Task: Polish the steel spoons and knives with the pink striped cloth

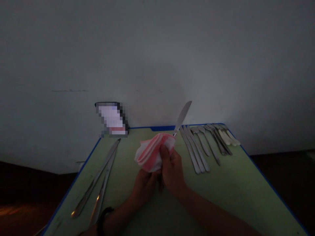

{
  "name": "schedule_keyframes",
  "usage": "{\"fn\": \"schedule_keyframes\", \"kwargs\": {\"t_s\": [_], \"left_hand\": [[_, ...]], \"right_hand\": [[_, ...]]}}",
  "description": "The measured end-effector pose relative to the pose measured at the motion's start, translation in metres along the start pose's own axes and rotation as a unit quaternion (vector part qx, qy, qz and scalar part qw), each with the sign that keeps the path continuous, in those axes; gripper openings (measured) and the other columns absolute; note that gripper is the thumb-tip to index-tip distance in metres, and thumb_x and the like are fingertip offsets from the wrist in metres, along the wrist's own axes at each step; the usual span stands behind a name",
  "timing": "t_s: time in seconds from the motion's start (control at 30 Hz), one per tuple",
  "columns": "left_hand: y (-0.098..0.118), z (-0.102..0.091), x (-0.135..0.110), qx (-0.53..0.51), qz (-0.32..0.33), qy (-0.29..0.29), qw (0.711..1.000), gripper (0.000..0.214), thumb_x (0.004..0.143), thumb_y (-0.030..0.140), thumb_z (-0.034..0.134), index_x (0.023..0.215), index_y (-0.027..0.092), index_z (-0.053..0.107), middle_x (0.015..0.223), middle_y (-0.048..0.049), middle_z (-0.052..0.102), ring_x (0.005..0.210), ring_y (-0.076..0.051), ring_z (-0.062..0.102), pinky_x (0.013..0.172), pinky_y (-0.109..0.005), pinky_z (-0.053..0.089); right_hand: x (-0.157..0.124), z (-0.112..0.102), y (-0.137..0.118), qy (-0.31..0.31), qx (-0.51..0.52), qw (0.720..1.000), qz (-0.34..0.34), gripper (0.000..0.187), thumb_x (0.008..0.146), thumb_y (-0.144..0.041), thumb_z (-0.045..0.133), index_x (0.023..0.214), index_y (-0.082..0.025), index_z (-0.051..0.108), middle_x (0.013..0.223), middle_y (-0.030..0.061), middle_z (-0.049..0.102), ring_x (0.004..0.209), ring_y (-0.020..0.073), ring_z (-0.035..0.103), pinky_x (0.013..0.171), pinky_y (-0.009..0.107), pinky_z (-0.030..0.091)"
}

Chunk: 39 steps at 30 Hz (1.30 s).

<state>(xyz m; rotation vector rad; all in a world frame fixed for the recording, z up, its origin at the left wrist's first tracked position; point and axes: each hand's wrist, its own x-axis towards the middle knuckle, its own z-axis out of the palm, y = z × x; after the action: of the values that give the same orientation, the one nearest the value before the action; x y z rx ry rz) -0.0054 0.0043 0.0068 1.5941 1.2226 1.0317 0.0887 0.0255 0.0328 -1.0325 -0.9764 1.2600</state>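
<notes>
A table knife (182,117) points up and to the right, its blade sticking out of a red-and-white cloth (153,151). My right hand (172,170) is closed round the cloth where it wraps the knife. Below and to the left, my left hand (144,186) is closed too, under the cloth; it seems to grip the hidden handle end. Both hands hover over the middle of a green table (236,193) with a blue edge.
Two long knives (98,183) lie on the left of the table. On the right lies a row of cutlery (209,144): knives, spoons, forks, some with pale handles. A blurred box (112,119) stands at the far left corner against a white wall.
</notes>
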Motion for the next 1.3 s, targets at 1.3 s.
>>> {"fn": "schedule_keyframes", "kwargs": {"t_s": [1.3], "left_hand": [[-0.008, 0.012, 0.002, -0.059, -0.120, -0.094, 0.987, 0.037, 0.091, 0.050, 0.034, 0.071, 0.019, 0.044, 0.056, 0.0060, 0.040, 0.046, -0.009, 0.037, 0.043, -0.020, 0.029]], "right_hand": [[0.039, -0.035, -0.011, 0.061, -0.088, 0.993, -0.040, 0.046, 0.083, -0.056, 0.040, 0.055, -0.019, 0.040, 0.044, -0.0055, 0.036, 0.038, 0.0069, 0.032, 0.036, 0.020, 0.022]]}}
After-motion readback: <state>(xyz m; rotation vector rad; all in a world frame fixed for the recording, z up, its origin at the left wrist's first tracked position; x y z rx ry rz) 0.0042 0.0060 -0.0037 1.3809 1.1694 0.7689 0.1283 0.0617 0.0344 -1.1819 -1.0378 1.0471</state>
